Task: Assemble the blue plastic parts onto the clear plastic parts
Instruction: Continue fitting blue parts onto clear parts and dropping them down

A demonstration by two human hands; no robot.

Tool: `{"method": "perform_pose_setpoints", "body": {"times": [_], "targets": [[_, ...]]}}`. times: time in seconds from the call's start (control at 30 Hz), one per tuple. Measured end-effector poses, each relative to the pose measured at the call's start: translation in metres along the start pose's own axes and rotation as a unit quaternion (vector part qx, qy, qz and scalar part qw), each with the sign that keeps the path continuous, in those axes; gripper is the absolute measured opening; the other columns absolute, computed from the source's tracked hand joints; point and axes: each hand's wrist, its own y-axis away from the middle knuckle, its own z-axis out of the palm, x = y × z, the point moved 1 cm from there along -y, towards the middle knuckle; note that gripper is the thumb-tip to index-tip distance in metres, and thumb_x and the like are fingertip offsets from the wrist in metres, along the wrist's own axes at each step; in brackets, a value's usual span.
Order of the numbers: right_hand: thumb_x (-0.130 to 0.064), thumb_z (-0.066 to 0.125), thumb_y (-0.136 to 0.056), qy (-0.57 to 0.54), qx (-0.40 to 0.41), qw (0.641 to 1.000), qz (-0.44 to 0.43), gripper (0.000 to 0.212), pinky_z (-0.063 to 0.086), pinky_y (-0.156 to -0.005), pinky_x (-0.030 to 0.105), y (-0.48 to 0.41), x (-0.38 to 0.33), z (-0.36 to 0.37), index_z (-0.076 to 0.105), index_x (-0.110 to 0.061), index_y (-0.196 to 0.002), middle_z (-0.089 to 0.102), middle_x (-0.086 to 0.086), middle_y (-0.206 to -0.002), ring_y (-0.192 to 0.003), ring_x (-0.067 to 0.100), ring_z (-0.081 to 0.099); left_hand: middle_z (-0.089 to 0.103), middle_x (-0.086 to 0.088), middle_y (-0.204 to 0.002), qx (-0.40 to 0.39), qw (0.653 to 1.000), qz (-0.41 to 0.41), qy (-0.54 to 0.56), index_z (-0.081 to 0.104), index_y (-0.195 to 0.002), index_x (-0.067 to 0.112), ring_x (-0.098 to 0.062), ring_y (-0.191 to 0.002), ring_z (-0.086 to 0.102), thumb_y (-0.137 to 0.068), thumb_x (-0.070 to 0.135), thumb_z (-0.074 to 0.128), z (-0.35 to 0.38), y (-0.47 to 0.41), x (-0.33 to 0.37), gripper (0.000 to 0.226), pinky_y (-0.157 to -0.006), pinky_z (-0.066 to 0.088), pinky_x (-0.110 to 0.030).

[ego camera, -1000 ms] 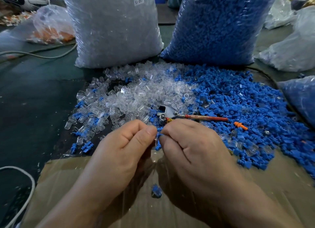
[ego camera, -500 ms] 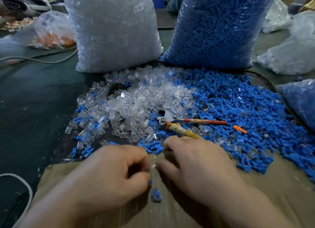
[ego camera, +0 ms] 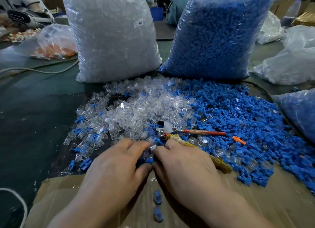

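Loose clear plastic parts (ego camera: 136, 112) are heaped in the middle of the table, and a spread of blue plastic parts (ego camera: 238, 112) lies to their right. My left hand (ego camera: 115, 164) and my right hand (ego camera: 184, 166) reach side by side into the near edge of the heap, fingers stretched forward. A blue part (ego camera: 149, 160) and a clear part (ego camera: 146, 153) lie between the fingertips and thumbs, touched but not plainly gripped. Two assembled blue-and-clear pieces (ego camera: 157, 196) lie on the cardboard (ego camera: 272, 202) between my wrists.
A full bag of clear parts (ego camera: 112, 37) and a full bag of blue parts (ego camera: 219, 35) stand behind the heaps. Pliers with a red handle (ego camera: 202, 132) lie just beyond my right hand, an orange part (ego camera: 238, 140) beside them. A white cable (ego camera: 22, 205) curls at the left.
Both hands have dropped from holding a piece together, then moved forward off the cardboard into the heap's near edge. A second assembled piece now lies on the cardboard.
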Motion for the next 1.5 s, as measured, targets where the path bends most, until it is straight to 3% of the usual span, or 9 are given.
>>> {"method": "perform_pose_setpoints", "body": {"times": [0.2,0.47,0.53,0.67,0.83,0.97,1.23,1.37,1.5], "targets": [[-0.034,0.042,-0.096,-0.039,0.01,0.999,0.019,0.016,0.026,-0.059,0.037,0.001,0.005,-0.001,0.031,-0.03,-0.086,0.032,-0.007,-0.081,-0.081,0.026,0.054,0.06,0.023,-0.093,0.037,0.998,0.014,0.052,0.066,-0.102,0.041,-0.007,-0.08,0.064,-0.079,0.037,0.08,0.001,-0.001,0.003,0.027,-0.066,0.054,-0.03],[-0.035,0.048,-0.09,-0.252,0.082,0.959,0.096,0.024,0.047,-0.077,0.029,0.004,0.008,-0.005,0.056,-0.036,-0.113,0.063,-0.015,-0.098,-0.087,0.004,0.057,0.059,0.025,-0.098,0.127,0.981,-0.007,0.146,0.058,-0.105,0.045,0.001,-0.085,0.061,-0.084,0.04,0.068,0.009,-0.002,-0.001,0.024,-0.069,0.053,-0.026],[-0.027,0.051,-0.09,-0.439,0.067,0.883,0.154,0.028,0.044,-0.056,0.021,0.005,0.011,-0.003,0.064,-0.042,-0.11,0.066,-0.013,-0.073,-0.061,0.003,0.056,0.061,0.031,-0.1,0.149,0.974,-0.025,0.17,0.062,-0.105,0.046,0.01,-0.087,0.059,-0.085,0.041,0.07,0.008,-0.002,0.0,0.022,-0.064,0.047,-0.01],[-0.006,0.042,-0.091,-0.795,0.011,0.57,0.207,0.032,0.036,-0.038,0.023,0.002,0.015,-0.004,0.071,-0.015,-0.101,0.057,0.006,-0.065,-0.044,0.016,0.047,0.072,0.018,-0.085,0.156,0.904,-0.123,0.378,0.067,-0.097,0.05,0.0,-0.07,0.068,-0.067,0.041,0.081,0.01,0.002,0.001,0.035,-0.064,0.058,-0.022],[-0.006,0.037,-0.091,-0.887,-0.036,0.429,0.167,0.031,0.039,-0.037,0.023,0.0,0.016,-0.012,0.056,-0.006,-0.114,0.056,0.007,-0.069,-0.045,0.015,0.05,0.071,0.005,-0.072,0.136,0.856,-0.15,0.476,0.072,-0.089,0.037,-0.004,-0.057,0.064,-0.064,0.049,0.075,0.004,0.005,0.004,0.029,-0.046,0.049,-0.017],[-0.002,0.037,-0.095,-0.879,-0.049,0.45,0.15,0.031,0.045,-0.04,0.025,0.002,0.015,-0.015,0.052,-0.006,-0.122,0.059,0.01,-0.073,-0.05,0.017,0.055,0.07,0.001,-0.066,0.138,0.849,-0.16,0.485,0.072,-0.086,0.036,-0.005,-0.054,0.062,-0.088,0.016,0.073,0.003,0.003,0.002,0.021,-0.043,0.047,-0.017],[-0.002,0.048,-0.098,-0.858,-0.038,0.489,0.154,0.016,0.054,-0.046,0.027,0.005,0.015,-0.015,0.055,-0.005,-0.11,0.067,0.016,-0.083,-0.058,0.023,0.066,0.068,0.001,-0.067,0.099,0.857,-0.143,0.484,0.072,-0.087,0.037,-0.007,-0.054,0.061,-0.084,0.022,0.075,0.0,0.004,0.009,0.016,-0.048,0.049,-0.019],[-0.009,0.054,-0.098,-0.727,0.013,0.674,0.132,0.021,0.058,-0.056,0.032,0.009,0.014,-0.015,0.067,-0.025,-0.094,0.074,0.006,-0.09,-0.072,0.025,0.072,0.067,0.001,-0.065,0.093,0.851,-0.145,0.496,0.072,-0.085,0.037,-0.007,-0.052,0.059,-0.085,0.019,0.074,0.0,0.003,0.012,0.018,-0.046,0.048,-0.02],[-0.023,0.067,-0.09,-0.367,0.159,0.917,0.008,0.015,0.049,-0.077,0.014,0.015,0.013,-0.012,0.068,-0.036,-0.097,0.066,-0.018,-0.092,-0.09,0.0,0.063,0.07,0.004,-0.068,0.08,0.846,-0.14,0.509,0.073,-0.086,0.037,-0.003,-0.053,0.06,-0.076,0.032,0.076,-0.002,0.005,0.019,0.011,-0.046,0.047,-0.017]]}}
